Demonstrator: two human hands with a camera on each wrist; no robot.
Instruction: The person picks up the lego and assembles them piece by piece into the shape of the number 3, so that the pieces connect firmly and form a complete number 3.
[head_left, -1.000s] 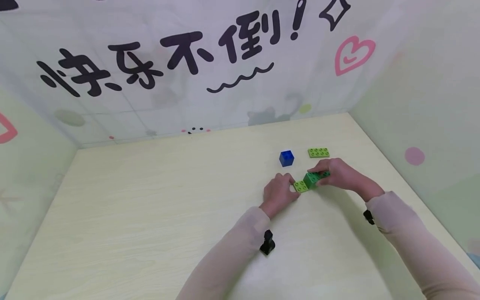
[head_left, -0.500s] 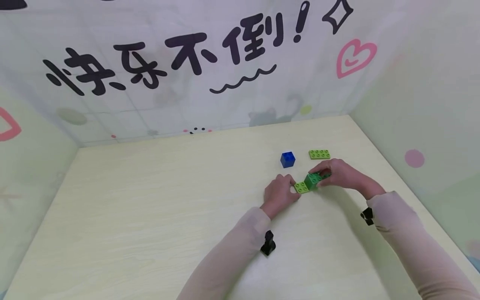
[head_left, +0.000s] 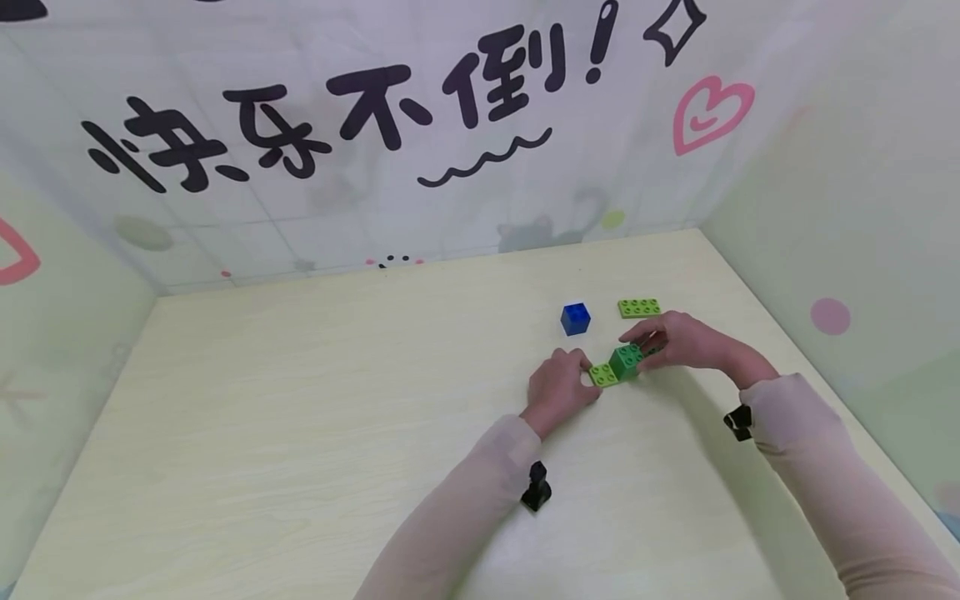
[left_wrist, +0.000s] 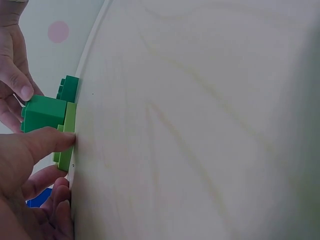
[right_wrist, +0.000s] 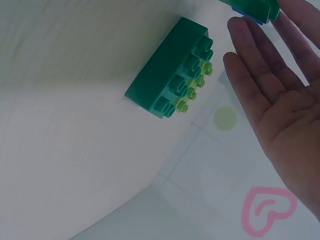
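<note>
My left hand [head_left: 558, 390] pinches the near end of a light green flat building brick [head_left: 603, 375] between thumb and fingers, down on the table. On that piece's other end sits a taller dark green brick [head_left: 626, 360], studs up. My right hand [head_left: 686, 343] hovers at the dark green brick, its thumb close to the top edge in the left wrist view; whether it touches is unclear. The right wrist view shows its fingers [right_wrist: 255, 75] fairly straight and apart. Below that hand lies another dark green brick [right_wrist: 167, 67], mostly hidden in the head view.
Behind the hands, a blue brick [head_left: 575, 319] and another light green flat brick [head_left: 639, 308] lie on the pale wooden table [head_left: 315, 400]. A printed backdrop [head_left: 360, 217] stands along the back, with a wall [head_left: 847, 250] close on the right.
The right hand's fingers have loosened from the dark green brick, and the hand has shifted slightly up and right. The left hand keeps its pinch on the flat brick.
</note>
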